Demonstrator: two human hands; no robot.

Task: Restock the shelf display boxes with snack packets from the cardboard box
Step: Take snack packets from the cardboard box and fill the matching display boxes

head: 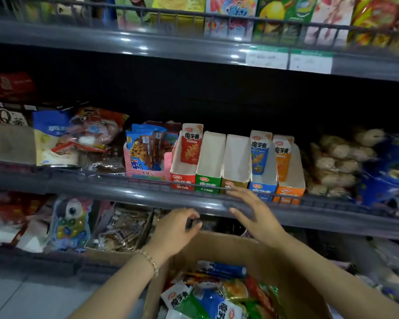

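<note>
1. on the middle shelf [83, 180], a pink cookie box [148, 173] stands just left of a row of five narrow display boxes.
2. the left hand [174, 229], a beaded bracelet [150, 261] on its wrist, is above the far left corner of the cardboard box [276, 268]. its fingers curl in toward the thumb. something small and dark shows at the fingertips, and i cannot tell whether it is pinched.
3. the red display box [182, 179] has one red packet [190, 146] upright at its back. the green display box [207, 181] and the gold display box [235, 180] show only white inner walls.
4. the cardboard box sits low in front of the shelves, open-topped, with mixed snack packets [207, 298] heaped inside.
5. the right hand [256, 217] is raised in front of the shelf's front rail, just below the gold box. its fingers are straight and spread apart, and it holds nothing.
6. the blue display box [262, 188] holds an upright blue packet [259, 155]. the orange display box [288, 193] holds an orange packet [282, 160].
</note>
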